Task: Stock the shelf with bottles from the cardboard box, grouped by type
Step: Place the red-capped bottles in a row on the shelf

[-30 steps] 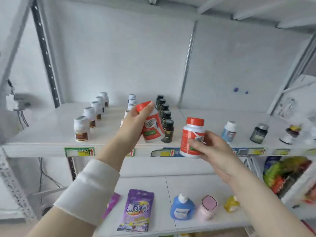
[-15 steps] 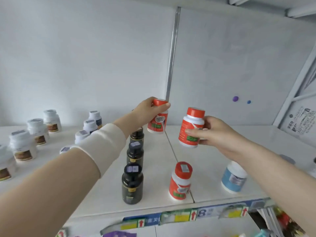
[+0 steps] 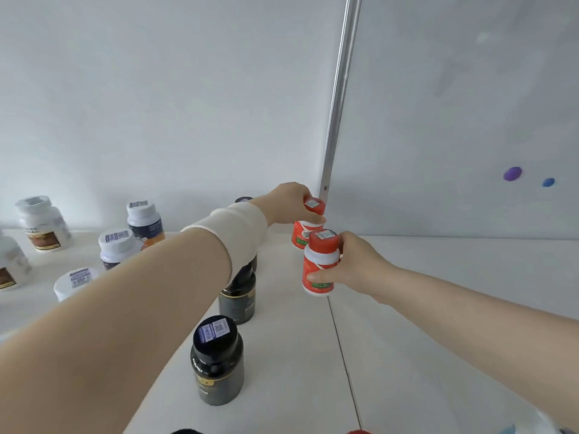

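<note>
My left hand (image 3: pixel 286 203) grips a red-capped bottle (image 3: pixel 305 228) by its cap at the back of the white shelf (image 3: pixel 438 308), close to the rear wall. Whether its base touches the shelf I cannot tell. My right hand (image 3: pixel 357 266) holds a second red-capped bottle (image 3: pixel 319 264) upright by its side, just in front of the first one, its base low over the shelf. Both bottles are white with red and green labels. The cardboard box is out of view.
A row of black bottles (image 3: pixel 217 360) runs front to back left of the red ones, partly under my left arm. White-capped bottles (image 3: pixel 142 219) and brown-labelled white bottles (image 3: pixel 42 222) stand further left. A metal upright (image 3: pixel 340 98) rises behind.
The view has moved in closer to the shelf. My left hand carried its bottle down to the back of the shelf; my right hand brought its bottle lower, directly in front.
</note>
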A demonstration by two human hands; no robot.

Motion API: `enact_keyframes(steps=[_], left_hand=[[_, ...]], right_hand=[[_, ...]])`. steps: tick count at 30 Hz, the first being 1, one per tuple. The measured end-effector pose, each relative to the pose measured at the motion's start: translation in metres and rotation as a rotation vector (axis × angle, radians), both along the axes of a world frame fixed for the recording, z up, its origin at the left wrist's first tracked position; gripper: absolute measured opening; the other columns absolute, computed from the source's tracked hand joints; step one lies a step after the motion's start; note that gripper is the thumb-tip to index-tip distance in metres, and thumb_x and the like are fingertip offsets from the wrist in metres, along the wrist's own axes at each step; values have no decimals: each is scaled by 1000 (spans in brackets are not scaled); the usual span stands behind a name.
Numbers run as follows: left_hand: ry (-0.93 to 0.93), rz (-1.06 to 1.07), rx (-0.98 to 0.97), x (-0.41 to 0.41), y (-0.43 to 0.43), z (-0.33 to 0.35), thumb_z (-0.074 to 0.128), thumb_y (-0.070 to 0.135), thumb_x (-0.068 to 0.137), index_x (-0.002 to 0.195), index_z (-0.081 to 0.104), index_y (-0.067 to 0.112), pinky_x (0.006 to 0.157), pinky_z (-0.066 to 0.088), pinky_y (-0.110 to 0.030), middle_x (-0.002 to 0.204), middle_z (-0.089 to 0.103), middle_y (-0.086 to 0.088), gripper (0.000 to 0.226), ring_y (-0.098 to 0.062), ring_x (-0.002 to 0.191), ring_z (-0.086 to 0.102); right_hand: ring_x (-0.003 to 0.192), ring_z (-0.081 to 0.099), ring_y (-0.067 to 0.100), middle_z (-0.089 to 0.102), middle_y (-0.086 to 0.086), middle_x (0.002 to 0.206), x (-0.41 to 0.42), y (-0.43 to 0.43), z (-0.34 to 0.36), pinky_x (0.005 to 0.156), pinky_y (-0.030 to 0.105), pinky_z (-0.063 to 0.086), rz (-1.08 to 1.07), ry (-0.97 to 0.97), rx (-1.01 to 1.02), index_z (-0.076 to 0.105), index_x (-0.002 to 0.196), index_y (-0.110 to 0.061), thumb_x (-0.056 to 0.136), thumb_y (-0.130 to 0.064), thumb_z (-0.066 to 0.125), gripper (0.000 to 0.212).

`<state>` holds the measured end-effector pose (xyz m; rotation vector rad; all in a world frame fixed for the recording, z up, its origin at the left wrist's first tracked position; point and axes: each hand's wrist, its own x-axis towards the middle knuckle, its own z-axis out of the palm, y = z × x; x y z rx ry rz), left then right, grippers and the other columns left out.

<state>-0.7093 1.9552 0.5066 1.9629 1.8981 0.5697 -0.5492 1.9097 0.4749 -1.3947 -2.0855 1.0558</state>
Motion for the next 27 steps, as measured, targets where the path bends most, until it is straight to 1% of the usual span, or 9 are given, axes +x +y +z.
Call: enact_keyframes(steps=[3, 5, 9, 15, 21, 23, 24, 25, 27], left_hand=[[58, 2, -35, -1, 13, -8, 67, 40, 81, 115, 58, 8, 78, 44, -28, 111, 61, -6, 48, -20, 92, 53], [87, 6, -37, -2, 20, -12, 67, 39, 81, 116, 58, 6, 80, 46, -29, 114, 62, -9, 49, -21, 92, 53], [106, 11, -50, -3, 30, -14, 66, 39, 82, 117, 57, 6, 79, 44, -28, 116, 62, -9, 50, -20, 92, 52], [127, 3, -63, -4, 35, -15, 65, 40, 82, 123, 52, 9, 82, 43, -27, 122, 59, -7, 53, -21, 103, 54], [132, -9, -51, -5, 33, -17, 65, 40, 83, 124, 50, 10, 82, 43, -27, 123, 58, -7, 54, -19, 98, 51], [126, -15, -47, -3, 30, -14, 65, 38, 83, 127, 47, 10, 82, 42, -27, 126, 56, -8, 55, -20, 102, 52], [126, -16, -47, -1, 28, -11, 65, 37, 84, 129, 45, 10, 84, 42, -28, 129, 54, -8, 56, -22, 107, 52], [133, -15, -49, 0, 25, -7, 64, 37, 84, 132, 42, 10, 87, 42, -29, 132, 52, -8, 59, -23, 113, 51], [179, 3, -48, 0, 16, 6, 63, 38, 85, 136, 39, 10, 96, 40, -33, 136, 49, -8, 62, -26, 121, 48]], right_hand=[[114, 54, 22, 54, 3, 127, -8, 8, -9, 99, 36, 45, 8, -18, -15, 41, 126, -12, 65, -17, 83, 74], [119, 52, 23, 53, 4, 131, -11, 12, -13, 103, 39, 43, 1, -14, -14, 40, 130, -12, 64, -16, 83, 78], [120, 51, 23, 52, 5, 132, -12, 21, -18, 103, 37, 42, 1, -26, -11, 39, 130, -11, 64, -17, 83, 79], [123, 50, 24, 50, 5, 135, -17, 24, -22, 104, 37, 42, -7, -53, 4, 36, 130, -11, 65, -21, 83, 81], [123, 48, 23, 48, 3, 135, -17, 24, -22, 101, 32, 40, 5, -73, 13, 34, 131, -12, 66, -25, 83, 83], [121, 50, 22, 50, 2, 133, -15, 21, -19, 99, 31, 41, 33, -84, 4, 35, 132, -12, 65, -26, 83, 83], [117, 53, 19, 52, 0, 129, -14, 19, -17, 97, 27, 43, 47, -91, -2, 38, 129, -14, 66, -26, 82, 79], [108, 56, 13, 57, -4, 121, -11, 17, -13, 90, 19, 44, 60, -98, 2, 44, 123, -18, 66, -26, 82, 68], [84, 55, -1, 58, -20, 92, -6, 11, -2, 67, -2, 40, 88, -121, 45, 53, 96, -31, 68, -24, 81, 40]])
